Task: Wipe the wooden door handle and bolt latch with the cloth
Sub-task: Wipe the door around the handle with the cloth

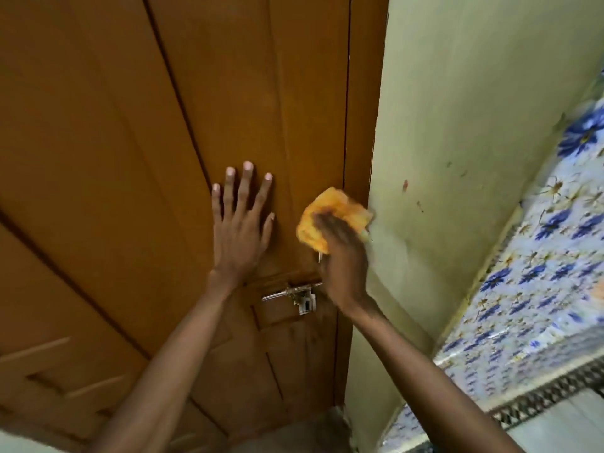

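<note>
While leaning close to the brown wooden door (pixel 130 158), presses the left hand (pixel 240 230) flat on the panel, fingers spread wide and pointing up the door, thumb out toward the door's closing edge. Grips a bunched orange cloth (pixel 330 210) in the right hand (pixel 343 266), fingers curled over the wad and blurred. Holds the cloth against the door's right edge, where the door meets the door frame (pixel 359 125), just right of the left hand's thumb and not touching it. Shows only a thin metal sliver under the cloth's lower edge; cannot tell whether that belongs to the door handle, hidden otherwise beneath cloth and hand. Leaves the metal bolt latch (pixel 292 294) bare below both hands, near the left wrist and partly behind the right wrist. Lies with its long axis across the door, almost level, rising a little toward the frame, the rod's free end pointing left, away from the frame. Carries a small plate hanging downward from near the rod's right end. Borders, right of the frame, a pale green wall (pixel 457 125) with a few dark marks, then blue floral tiles (pixel 539 289) farther right.
</note>
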Action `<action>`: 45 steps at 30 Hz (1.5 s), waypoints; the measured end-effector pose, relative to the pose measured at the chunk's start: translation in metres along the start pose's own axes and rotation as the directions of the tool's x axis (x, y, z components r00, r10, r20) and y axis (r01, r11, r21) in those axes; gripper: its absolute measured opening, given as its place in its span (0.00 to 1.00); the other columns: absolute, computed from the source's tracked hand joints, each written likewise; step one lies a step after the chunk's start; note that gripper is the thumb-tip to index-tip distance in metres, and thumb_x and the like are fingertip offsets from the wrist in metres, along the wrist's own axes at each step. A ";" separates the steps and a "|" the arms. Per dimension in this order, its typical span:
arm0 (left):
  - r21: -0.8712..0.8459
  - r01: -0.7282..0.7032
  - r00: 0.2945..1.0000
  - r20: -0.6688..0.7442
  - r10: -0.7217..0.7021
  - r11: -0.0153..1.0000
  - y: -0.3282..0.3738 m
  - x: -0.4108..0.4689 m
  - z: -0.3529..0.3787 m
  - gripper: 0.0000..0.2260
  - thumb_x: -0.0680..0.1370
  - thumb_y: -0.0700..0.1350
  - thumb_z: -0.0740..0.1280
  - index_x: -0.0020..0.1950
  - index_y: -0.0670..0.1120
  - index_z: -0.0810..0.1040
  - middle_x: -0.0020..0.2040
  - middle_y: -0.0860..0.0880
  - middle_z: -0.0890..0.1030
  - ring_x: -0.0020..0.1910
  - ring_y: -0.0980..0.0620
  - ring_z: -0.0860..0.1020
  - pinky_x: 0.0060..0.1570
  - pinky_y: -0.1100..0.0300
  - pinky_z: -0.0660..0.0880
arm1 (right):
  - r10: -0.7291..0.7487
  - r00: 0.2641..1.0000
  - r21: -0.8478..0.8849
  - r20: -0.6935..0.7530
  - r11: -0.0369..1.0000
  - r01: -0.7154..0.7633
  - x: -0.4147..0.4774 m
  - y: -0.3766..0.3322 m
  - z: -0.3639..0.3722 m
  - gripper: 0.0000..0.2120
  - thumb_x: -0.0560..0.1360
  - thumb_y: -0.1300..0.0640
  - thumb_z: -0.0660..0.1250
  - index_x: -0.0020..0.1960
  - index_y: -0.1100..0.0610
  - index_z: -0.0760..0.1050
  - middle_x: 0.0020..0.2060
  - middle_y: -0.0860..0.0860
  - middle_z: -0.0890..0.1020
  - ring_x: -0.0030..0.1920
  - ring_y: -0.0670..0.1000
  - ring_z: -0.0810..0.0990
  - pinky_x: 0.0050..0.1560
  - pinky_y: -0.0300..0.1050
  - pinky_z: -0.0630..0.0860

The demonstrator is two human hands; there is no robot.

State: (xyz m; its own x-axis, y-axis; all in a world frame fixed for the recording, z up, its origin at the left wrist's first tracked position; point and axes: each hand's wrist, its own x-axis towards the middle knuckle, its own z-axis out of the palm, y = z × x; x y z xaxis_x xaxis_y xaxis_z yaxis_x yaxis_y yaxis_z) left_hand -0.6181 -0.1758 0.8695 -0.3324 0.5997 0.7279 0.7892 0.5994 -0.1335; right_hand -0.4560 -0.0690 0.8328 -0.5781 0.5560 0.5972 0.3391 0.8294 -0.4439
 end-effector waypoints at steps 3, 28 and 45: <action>0.044 -0.083 0.996 -0.038 0.084 0.996 -0.015 -0.002 0.014 0.28 0.84 0.57 0.58 0.82 0.51 0.53 0.82 0.44 0.50 0.80 0.42 0.44 0.79 0.43 0.46 | 0.004 0.998 -0.172 0.056 0.985 0.006 -0.012 0.000 0.037 0.40 0.71 0.68 0.67 0.78 0.51 0.56 0.78 0.49 0.58 0.77 0.57 0.56 0.71 0.51 0.66; 0.218 -0.097 0.933 -0.320 0.165 0.971 -0.025 -0.001 0.059 0.31 0.82 0.62 0.58 0.82 0.52 0.55 0.82 0.46 0.45 0.80 0.44 0.42 0.77 0.45 0.45 | 0.116 0.980 0.332 -0.161 0.942 -0.057 -0.039 0.038 0.073 0.24 0.76 0.68 0.66 0.71 0.65 0.68 0.70 0.60 0.72 0.72 0.56 0.70 0.68 0.41 0.71; 0.260 -0.060 0.928 -0.341 0.150 0.964 -0.025 -0.002 0.060 0.32 0.81 0.63 0.60 0.81 0.52 0.57 0.82 0.46 0.46 0.81 0.44 0.44 0.78 0.46 0.44 | 0.469 0.882 0.648 0.046 0.658 -0.384 -0.030 0.036 0.058 0.16 0.78 0.62 0.63 0.65 0.55 0.75 0.58 0.46 0.81 0.60 0.43 0.79 0.62 0.41 0.75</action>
State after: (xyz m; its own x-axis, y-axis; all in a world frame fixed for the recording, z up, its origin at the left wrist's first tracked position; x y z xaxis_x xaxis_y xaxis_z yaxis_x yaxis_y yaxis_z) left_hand -0.6683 -0.1597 0.8308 -0.0139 0.4653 0.8850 0.6461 0.6797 -0.3472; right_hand -0.4698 -0.0588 0.7601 -0.3852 0.8769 0.2877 -0.0363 0.2971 -0.9542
